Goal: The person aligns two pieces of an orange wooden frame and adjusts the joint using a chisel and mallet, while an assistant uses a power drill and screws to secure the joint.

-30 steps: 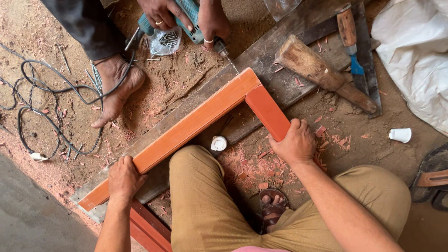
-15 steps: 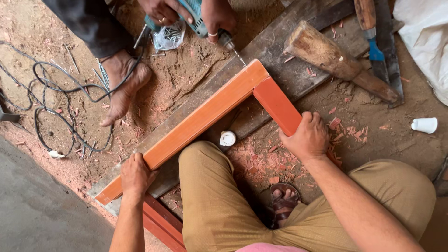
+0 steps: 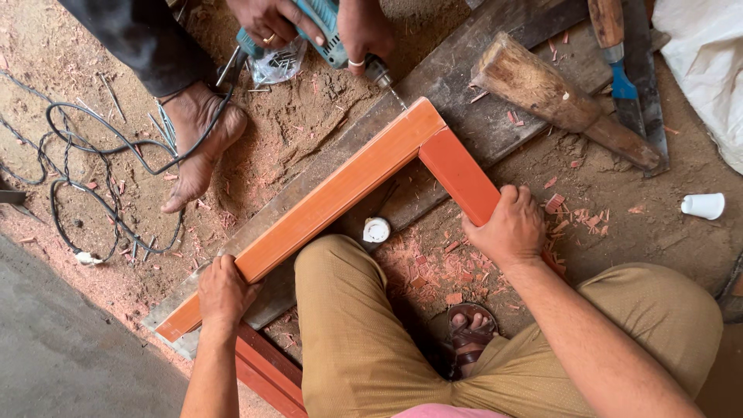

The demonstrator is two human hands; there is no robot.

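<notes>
Left hand (image 3: pixel 224 290) is pressed flat on the long orange rail (image 3: pixel 309 213), right hand (image 3: pixel 511 228) clamped around the short rail (image 3: pixel 460 174); both should be kept firm while the co-worker's drill (image 3: pixel 340 39) bites the mitred corner.

Left hand (image 3: pixel 224 290) presses long orange frame piece (image 3: pixel 309 213); right hand (image 3: pixel 507 228) grips short piece (image 3: pixel 457 174). Co-worker's drill (image 3: pixel 333 35) bit at mitred corner.
</notes>
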